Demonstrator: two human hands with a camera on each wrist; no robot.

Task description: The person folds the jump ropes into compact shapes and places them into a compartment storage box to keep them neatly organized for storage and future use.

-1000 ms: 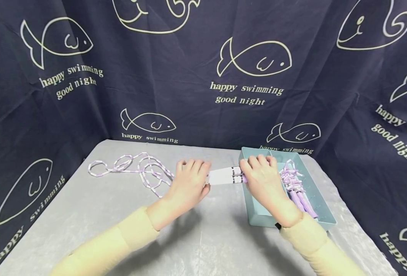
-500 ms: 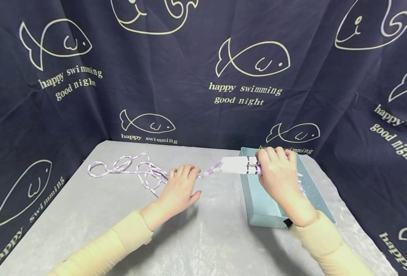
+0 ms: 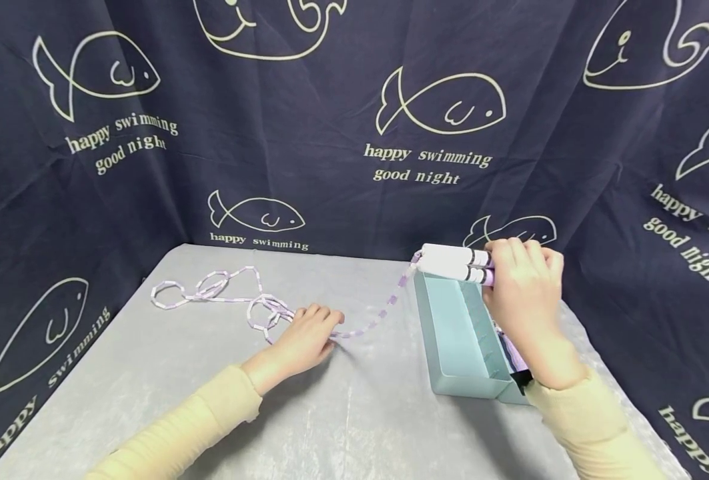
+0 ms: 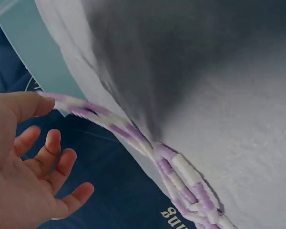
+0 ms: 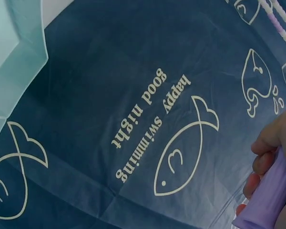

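Observation:
In the head view, my right hand [image 3: 525, 287] grips the paired handles of a jump rope [image 3: 450, 261], held up over the blue-green box. Their white ends point left, and a purple handle end [image 5: 267, 195] shows in the right wrist view. White-and-purple beaded cord hangs from the handles down to my left hand [image 3: 309, 337], low over the table. In the left wrist view, two cord strands [image 4: 105, 114] run past the thumb, whose tip is against them. The other fingers are loosely bent and apart from the cord. More cord [image 3: 210, 285] lies looped at left.
The divided box [image 3: 468, 387] stands at the right of the grey-covered table [image 3: 354, 427]. Another purple jump-rope handle [image 3: 515, 357] lies in its right compartment, partly hidden by my right arm. A dark fish-print cloth [image 3: 330, 120] hangs behind.
My right hand has moved right and up with the handles, drawing the cord out between the hands. My left hand has come off the handles' white ends and moved left and down along the cord.

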